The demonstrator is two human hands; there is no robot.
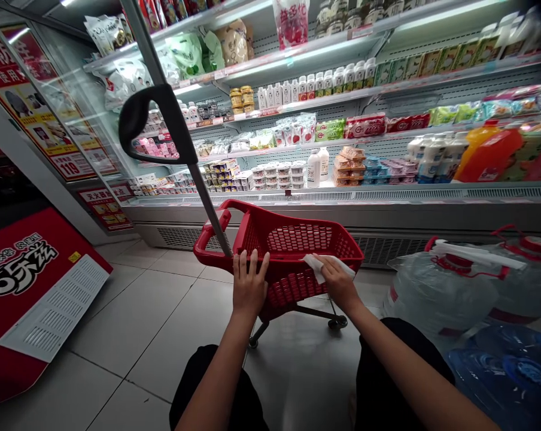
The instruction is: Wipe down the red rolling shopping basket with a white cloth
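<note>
Lit chilled shelving (432, 220) spans the background, its grey metal base slotted with vents, its tiers packed with bottles, tubs and glossy pouches. Smooth pale floor tiles (131, 323), square-cut with dark joints, lie in front. At left leans into view a red cabinet (77, 239) with a white slatted panel, cut off by the frame edge. Well to the right stand ribbed, clear plastic water jugs (432, 293) with red caps, partly covered by the person's right knee. Central is the red cart (274, 218), a latticed plastic basket on a dark wheeled frame, between the person and the shelving. A slim pole (210, 206) with a black looped grip runs past the top edge; how it joins the cart is unclear. The left hand (249, 278) lies flat, fingers extended, against the cart's near rim. The right hand (336, 278) pinches a white cloth (315, 263) on that rim; fingers hide part of it, and whether it is paper or fabric cannot be told.
</note>
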